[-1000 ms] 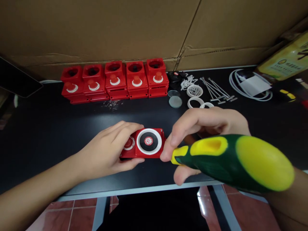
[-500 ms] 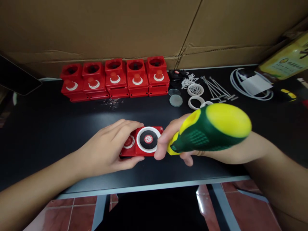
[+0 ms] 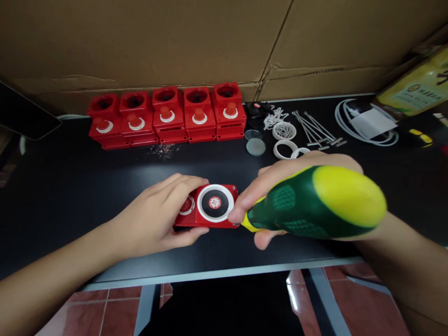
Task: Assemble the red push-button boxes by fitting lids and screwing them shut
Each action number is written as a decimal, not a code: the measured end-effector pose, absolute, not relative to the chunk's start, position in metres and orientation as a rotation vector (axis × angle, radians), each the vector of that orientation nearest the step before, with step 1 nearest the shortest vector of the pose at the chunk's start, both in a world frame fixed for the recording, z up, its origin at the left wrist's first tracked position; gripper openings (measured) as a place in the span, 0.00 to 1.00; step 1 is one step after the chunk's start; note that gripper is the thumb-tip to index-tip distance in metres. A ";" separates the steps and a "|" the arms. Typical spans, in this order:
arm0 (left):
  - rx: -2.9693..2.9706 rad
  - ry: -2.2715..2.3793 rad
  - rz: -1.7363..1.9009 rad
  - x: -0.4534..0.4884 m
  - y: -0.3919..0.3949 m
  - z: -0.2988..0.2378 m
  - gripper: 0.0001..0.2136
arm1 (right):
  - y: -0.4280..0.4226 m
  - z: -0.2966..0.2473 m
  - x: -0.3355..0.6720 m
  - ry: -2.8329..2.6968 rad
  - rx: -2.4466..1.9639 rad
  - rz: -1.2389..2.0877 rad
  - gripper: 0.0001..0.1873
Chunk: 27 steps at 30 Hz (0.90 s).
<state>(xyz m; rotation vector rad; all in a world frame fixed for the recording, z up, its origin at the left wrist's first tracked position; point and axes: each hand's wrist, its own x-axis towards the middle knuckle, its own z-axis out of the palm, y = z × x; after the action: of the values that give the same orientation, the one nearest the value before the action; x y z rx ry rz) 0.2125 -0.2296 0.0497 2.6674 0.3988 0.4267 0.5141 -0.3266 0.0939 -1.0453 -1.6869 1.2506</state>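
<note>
My left hand [image 3: 159,219] pins the red housing [image 3: 210,207] flat near the worktop's [image 3: 70,186] front edge. My right hand [image 3: 280,186] grips the green-and-yellow screwdriver [image 3: 315,203], front end at the housing's right edge. Five red units [image 3: 166,114] line the far side.

I can't read any text here: print on the yellow-green package [image 3: 416,88] at far right is too blurred, and the red housing [image 3: 210,207] shows only a starburst emblem.
</note>
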 end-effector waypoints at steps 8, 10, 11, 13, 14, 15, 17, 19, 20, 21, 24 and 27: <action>2.642 0.413 0.413 0.212 -0.229 0.051 0.27 | -0.327 0.077 0.508 -1.544 -0.961 1.269 0.22; 2.637 0.403 0.410 0.212 -0.228 0.051 0.27 | -0.327 0.079 0.507 -1.548 -0.970 1.237 0.19; 2.632 0.402 0.407 0.212 -0.228 0.050 0.28 | -0.328 0.082 0.507 -1.553 -0.979 1.218 0.19; 2.620 0.409 0.404 0.211 -0.228 0.049 0.28 | -0.329 0.087 0.507 -1.564 -0.995 1.186 0.18; 2.614 0.416 0.407 0.211 -0.229 0.048 0.29 | -0.329 0.088 0.507 -1.553 -0.996 1.180 0.17; 2.609 0.424 0.412 0.211 -0.229 0.047 0.29 | -0.330 0.090 0.506 -1.536 -0.984 1.188 0.16; 2.597 0.429 0.432 0.211 -0.230 0.046 0.29 | -0.331 0.091 0.505 -1.499 -0.971 1.230 0.15; 2.592 0.430 0.414 0.210 -0.230 0.046 0.29 | -0.332 0.090 0.504 -1.475 -0.951 1.265 0.16; 2.592 0.430 0.402 0.210 -0.230 0.046 0.29 | -0.333 0.089 0.504 -1.478 -0.936 1.256 0.16; 2.593 0.430 0.399 0.210 -0.231 0.046 0.29 | -0.334 0.088 0.504 -1.486 -0.937 1.231 0.17; 2.584 0.430 0.431 0.209 -0.230 0.044 0.29 | -0.335 0.088 0.502 -1.511 -0.976 1.135 0.18; 2.563 0.433 0.446 0.208 -0.230 0.040 0.30 | -0.334 0.088 0.501 -1.510 -1.015 1.135 0.20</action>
<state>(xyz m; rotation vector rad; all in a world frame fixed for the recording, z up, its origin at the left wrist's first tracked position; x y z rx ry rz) 0.2081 -0.2302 0.0396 2.5627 0.4333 0.4464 0.5010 -0.3344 0.0885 -1.0152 -1.5099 1.1349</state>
